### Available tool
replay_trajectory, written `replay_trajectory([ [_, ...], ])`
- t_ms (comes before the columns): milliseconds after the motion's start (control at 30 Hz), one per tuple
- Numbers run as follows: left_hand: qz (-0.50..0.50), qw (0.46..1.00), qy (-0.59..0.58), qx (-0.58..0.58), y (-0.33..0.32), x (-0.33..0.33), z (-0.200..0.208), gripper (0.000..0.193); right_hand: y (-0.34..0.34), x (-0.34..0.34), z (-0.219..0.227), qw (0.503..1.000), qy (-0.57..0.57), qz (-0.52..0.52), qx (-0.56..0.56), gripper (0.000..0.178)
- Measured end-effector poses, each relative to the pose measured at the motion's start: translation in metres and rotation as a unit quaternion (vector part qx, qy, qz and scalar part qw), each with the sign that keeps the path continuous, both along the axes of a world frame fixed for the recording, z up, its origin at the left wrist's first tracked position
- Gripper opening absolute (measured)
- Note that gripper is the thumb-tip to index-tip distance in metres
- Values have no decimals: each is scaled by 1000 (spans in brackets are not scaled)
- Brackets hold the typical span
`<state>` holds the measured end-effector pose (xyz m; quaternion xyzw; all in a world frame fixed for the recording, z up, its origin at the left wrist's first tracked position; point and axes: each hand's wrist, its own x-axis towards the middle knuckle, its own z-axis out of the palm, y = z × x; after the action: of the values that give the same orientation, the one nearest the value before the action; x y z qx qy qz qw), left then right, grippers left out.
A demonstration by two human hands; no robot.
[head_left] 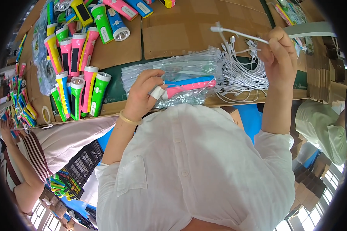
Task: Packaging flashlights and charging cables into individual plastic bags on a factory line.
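Observation:
My left hand [142, 92] curls round the white head end of a pink and blue flashlight [191, 86] lying at the table's near edge. Clear plastic lies around and beneath the flashlight; whether it is fully inside a bag I cannot tell. Raised at the right, my right hand [277, 56] pinches a short white charging cable [241, 34], whose plug end points left. Below that hand lies a heap of white cables [241, 73]. A stack of clear plastic bags [173, 63] spreads behind the flashlight, between my hands.
Several flashlights [77, 54] in green, pink, yellow and blue stand and lie at the left. A tape roll [46, 114] sits on the left edge. Flattened cardboard [204, 29] covers the table's far side. Another person's arm [29, 177] is at the far left, beside a black crate [83, 165].

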<state>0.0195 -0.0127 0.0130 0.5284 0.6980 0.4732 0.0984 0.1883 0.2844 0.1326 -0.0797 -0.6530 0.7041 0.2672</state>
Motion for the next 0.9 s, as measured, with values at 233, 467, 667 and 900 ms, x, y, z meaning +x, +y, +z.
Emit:
replay_trajectory([
  [233,11,1000,-19,-18,-4,3,2,15,-4,-21,-9,840,-264,-106,463,16],
  [467,3,1000,-6,16,0,2,0,19,-1,-13,24,980,-7,-127,156,7],
  [667,15,999,-34,29,-6,3,-6,20,-39,-23,-11,999,-14,15,29,9],
  [900,-1,999,-34,31,-6,1,-5,20,-58,-7,-29,996,-20,42,-73,13],
])
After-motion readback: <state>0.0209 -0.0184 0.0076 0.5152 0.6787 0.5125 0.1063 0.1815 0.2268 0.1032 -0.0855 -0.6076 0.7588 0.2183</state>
